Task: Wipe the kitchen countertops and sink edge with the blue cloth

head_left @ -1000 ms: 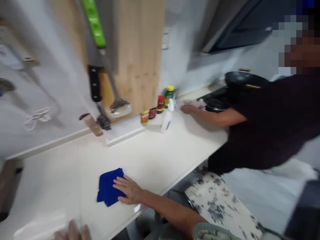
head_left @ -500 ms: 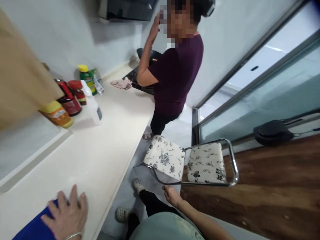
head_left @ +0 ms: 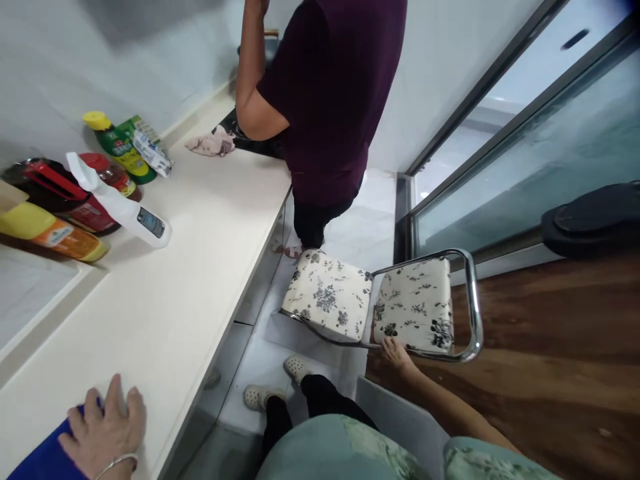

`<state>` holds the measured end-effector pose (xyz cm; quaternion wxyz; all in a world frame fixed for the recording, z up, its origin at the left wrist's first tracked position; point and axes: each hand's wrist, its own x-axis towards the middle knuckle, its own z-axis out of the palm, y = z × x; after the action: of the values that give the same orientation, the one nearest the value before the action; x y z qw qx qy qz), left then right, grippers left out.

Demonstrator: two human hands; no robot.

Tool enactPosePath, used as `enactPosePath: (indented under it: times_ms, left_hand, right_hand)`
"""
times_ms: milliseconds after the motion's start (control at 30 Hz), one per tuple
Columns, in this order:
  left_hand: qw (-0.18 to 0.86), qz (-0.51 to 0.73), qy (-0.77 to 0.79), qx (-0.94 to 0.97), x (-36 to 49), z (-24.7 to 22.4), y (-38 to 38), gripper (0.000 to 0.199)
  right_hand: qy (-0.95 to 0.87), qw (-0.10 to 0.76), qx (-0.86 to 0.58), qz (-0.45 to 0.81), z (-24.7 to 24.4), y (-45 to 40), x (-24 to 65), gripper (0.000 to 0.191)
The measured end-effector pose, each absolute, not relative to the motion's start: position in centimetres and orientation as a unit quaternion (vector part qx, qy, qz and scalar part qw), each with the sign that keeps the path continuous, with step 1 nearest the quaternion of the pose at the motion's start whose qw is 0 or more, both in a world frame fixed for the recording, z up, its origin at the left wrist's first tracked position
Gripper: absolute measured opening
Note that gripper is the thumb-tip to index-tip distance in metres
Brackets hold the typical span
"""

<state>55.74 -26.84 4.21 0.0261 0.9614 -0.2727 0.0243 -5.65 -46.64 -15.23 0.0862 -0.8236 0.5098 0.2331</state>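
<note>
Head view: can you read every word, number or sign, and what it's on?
None can be read.
White plastic spray bottle: too small.
Green bottle with yellow cap: blurred.
Orange bottle with yellow top: too small.
Dark bottle with red handle: too small.
Jar with red lid: too small.
White printed packet: blurred.

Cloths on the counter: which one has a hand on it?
The blue cloth, partly in view under the person's left hand. The other, a pale pink cloth, lies farther along the counter with no hand touching it.
</note>
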Motion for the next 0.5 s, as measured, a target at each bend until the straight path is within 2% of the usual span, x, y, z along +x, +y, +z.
enactPosePath:
  times_ms: [133, 333, 400, 433, 500]
  left_hand:
    - [0.022, -0.030, -0.270, 0.962, 54.1, 5.8, -27.7, 0.075]
    - [0.006, -0.028, -0.253, 0.967, 53.0, 5.8, -27.6, 0.075]
    - [0.005, -0.017, -0.256, 0.967, 53.1, 5.5, -27.3, 0.074]
    - [0.006, -0.011, -0.258, 0.966, 53.2, 5.3, -27.2, 0.073]
    - [0.009, -0.002, -0.262, 0.965, 53.4, 4.9, -26.8, 0.072]
  right_hand:
    - [0.452, 0.038, -0.871, 0.189, -17.3, -46.9, -7.4, 0.030]
    - [0.390, -0.089, -0.914, 0.072, -19.0, -47.0, -9.1, 0.026]
    - [0.389, -0.135, -0.911, 0.022, -19.2, -47.2, -9.3, 0.032]
    - [0.397, -0.130, -0.909, -0.009, -19.3, -47.4, -9.2, 0.038]
    - [0.428, -0.049, -0.899, -0.076, -19.4, -47.5, -8.9, 0.045]
